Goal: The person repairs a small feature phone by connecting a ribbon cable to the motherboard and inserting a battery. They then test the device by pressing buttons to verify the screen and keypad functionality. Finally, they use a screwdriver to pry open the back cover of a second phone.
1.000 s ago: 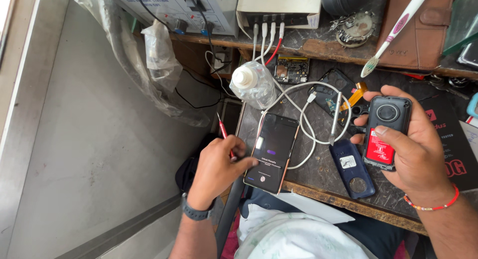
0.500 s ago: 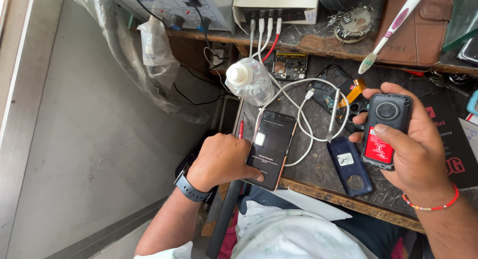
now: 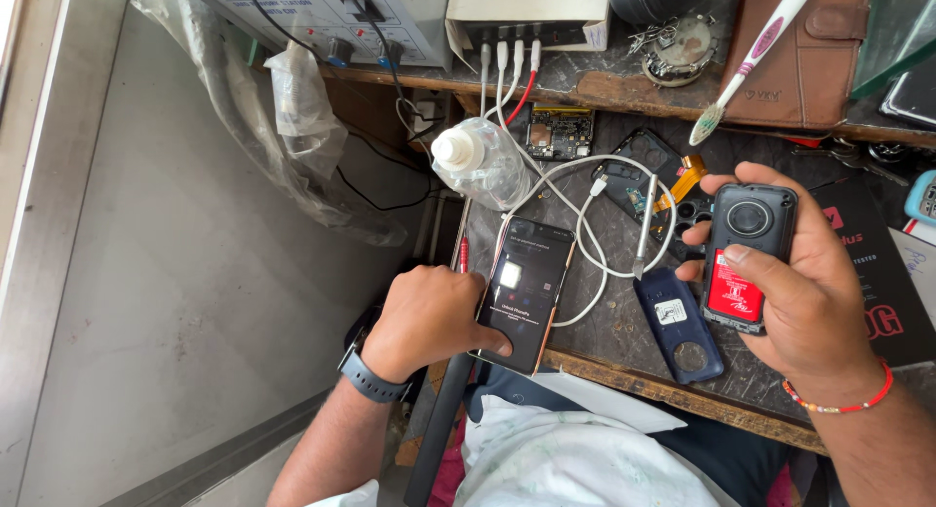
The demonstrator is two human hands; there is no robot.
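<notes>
Our left hand pinned the lit phone flat at the worktop edge, thumb on its screen, while our right hand gripped a small handset back-up, clear of the cables.

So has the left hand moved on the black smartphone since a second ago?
Yes. The left hand slid slightly up the black smartphone, towards the clear plastic bottle, thumb on its lower screen.
</notes>
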